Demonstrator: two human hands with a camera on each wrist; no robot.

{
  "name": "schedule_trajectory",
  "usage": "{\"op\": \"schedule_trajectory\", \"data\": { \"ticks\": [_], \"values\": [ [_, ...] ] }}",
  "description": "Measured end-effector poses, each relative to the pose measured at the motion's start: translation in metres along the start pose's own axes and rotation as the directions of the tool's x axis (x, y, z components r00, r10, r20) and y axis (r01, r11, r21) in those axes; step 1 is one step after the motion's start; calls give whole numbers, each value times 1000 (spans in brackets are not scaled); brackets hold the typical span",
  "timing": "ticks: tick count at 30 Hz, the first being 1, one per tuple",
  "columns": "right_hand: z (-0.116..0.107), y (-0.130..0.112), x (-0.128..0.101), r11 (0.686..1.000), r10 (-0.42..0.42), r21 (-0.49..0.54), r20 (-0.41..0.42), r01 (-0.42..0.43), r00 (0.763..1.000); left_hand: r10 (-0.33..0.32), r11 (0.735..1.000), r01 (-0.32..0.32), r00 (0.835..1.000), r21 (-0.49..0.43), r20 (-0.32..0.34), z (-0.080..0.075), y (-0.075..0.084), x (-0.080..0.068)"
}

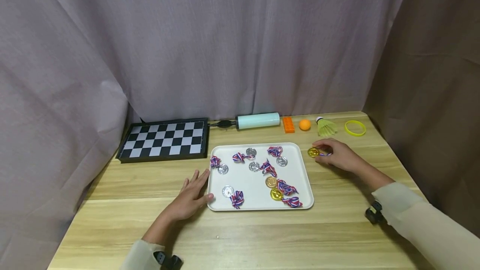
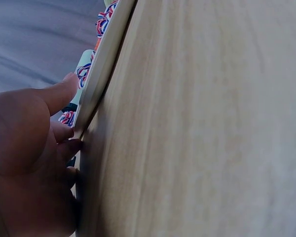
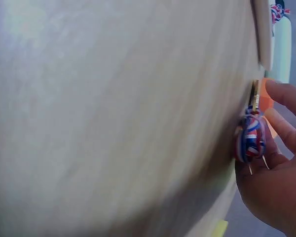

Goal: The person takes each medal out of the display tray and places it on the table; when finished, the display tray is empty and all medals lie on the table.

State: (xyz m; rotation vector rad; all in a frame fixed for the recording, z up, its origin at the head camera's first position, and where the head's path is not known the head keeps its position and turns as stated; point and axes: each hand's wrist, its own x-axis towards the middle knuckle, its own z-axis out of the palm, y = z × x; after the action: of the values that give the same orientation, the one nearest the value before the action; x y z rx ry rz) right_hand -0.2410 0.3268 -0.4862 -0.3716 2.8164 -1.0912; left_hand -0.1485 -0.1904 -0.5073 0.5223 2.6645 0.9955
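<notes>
Your right hand (image 1: 339, 156) rests on the wooden table (image 1: 240, 228) just right of the white tray (image 1: 304, 174), its fingers curled over a gold medal (image 1: 313, 152) with a red, white and blue ribbon; the medal lies on the tabletop outside the tray, near its far right corner. In the right wrist view the bunched ribbon (image 3: 250, 139) sits tucked against your palm while the medal's thin edge (image 3: 255, 96) stands just beyond your fingertips (image 3: 285, 95). Your left hand (image 1: 191, 195) lies flat on the table with fingers straight and spread, touching the tray's left edge near its front corner; the left wrist view shows your thumb (image 2: 59, 94) laid along the tray's rim (image 2: 101, 74) and the other fingertips against it. Inside the tray lie five silver medals, such as one at the left (image 1: 223, 169) and one near the front (image 1: 227, 191), and two gold medals (image 1: 274, 188) close together toward the front right, each with a bundled striped ribbon. Along the back of the table stand a folded chessboard (image 1: 163, 138), a pale green cylinder (image 1: 258, 120) with a black cable, an orange brick (image 1: 288, 124), an orange ball (image 1: 304, 124), a green shuttlecock (image 1: 325, 126) and a yellow wristband (image 1: 355, 128).
</notes>
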Motion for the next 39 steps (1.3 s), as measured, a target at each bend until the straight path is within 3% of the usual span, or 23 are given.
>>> {"op": "schedule_trajectory", "data": {
  "ticks": [4,10,14,24,27,32,39],
  "values": [
    [-5,-11,-6,1000,-3,-16,-1,3,1000,-2,1000,2,1000,-1,6,0,-1,0],
    [-2,-40,-19,995,-97,-23,-18,97,995,-9,1000,9,1000,-1,26,-1,-1,1],
    [12,-59,-21,991,-135,-2,-13,135,991,8,1000,-8,1000,-3,16,-2,-1,1],
    [55,-78,-5,991,-94,98,40,89,995,35,999,-35,999,-1,14,-1,-3,1],
    [67,-80,0,991,-87,104,16,85,996,36,999,-36,999,0,19,0,-3,1],
    [81,-85,4,999,-46,19,-73,48,996,42,999,-42,999,4,17,0,-3,1],
    [90,-84,8,999,-28,-32,-150,24,988,40,999,-40,999,6,15,-1,-4,1]
  ]
}}
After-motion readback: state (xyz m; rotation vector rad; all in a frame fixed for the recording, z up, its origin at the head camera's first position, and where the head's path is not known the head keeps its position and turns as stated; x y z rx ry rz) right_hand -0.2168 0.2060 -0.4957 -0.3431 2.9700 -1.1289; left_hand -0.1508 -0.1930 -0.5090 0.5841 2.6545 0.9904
